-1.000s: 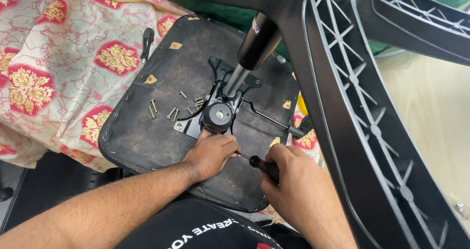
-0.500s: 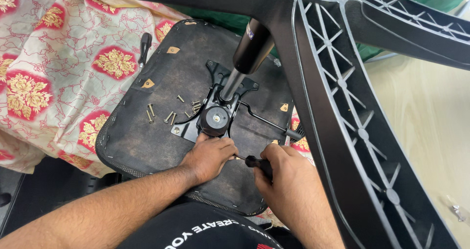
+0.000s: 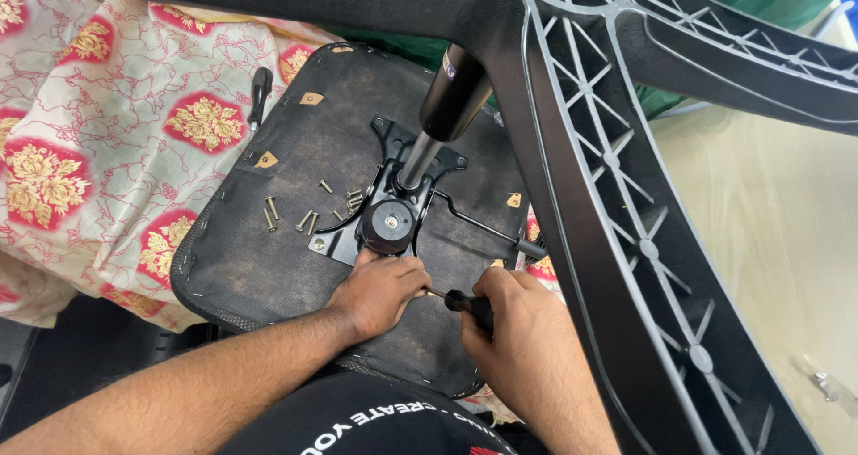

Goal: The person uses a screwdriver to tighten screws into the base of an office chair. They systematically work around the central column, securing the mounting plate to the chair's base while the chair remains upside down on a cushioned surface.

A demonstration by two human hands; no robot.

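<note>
Head view, looking down: an upturned office chair seat (image 3: 268,258), its black underside facing up, lies on a floral cloth (image 3: 98,151) of cream, red and gold. Bolted to the middle of the seat is a black metal mechanism plate (image 3: 375,209), with the gas cylinder (image 3: 447,106) rising from it toward the camera into the black star-shaped chair base (image 3: 617,178), whose ribbed legs cross the upper and right part of the view.

The left hand (image 3: 380,290) rests on the seat just below the plate, fingers curled closed and pressed against the plate's near edge. The right hand (image 3: 523,330) sits just right of it, fingers wrapped tight around the black handle of a screwdriver (image 3: 466,303), whose thin shaft points left to the left hand's fingertips, near the plate's lower corner.

Loose screws (image 3: 304,214) lie scattered on the seat left of the plate. A thin lever (image 3: 487,227) runs from the plate toward the right. A second black-handled tool (image 3: 259,88) lies at the seat's upper left edge. A pale floor (image 3: 778,240) shows beyond the base.
</note>
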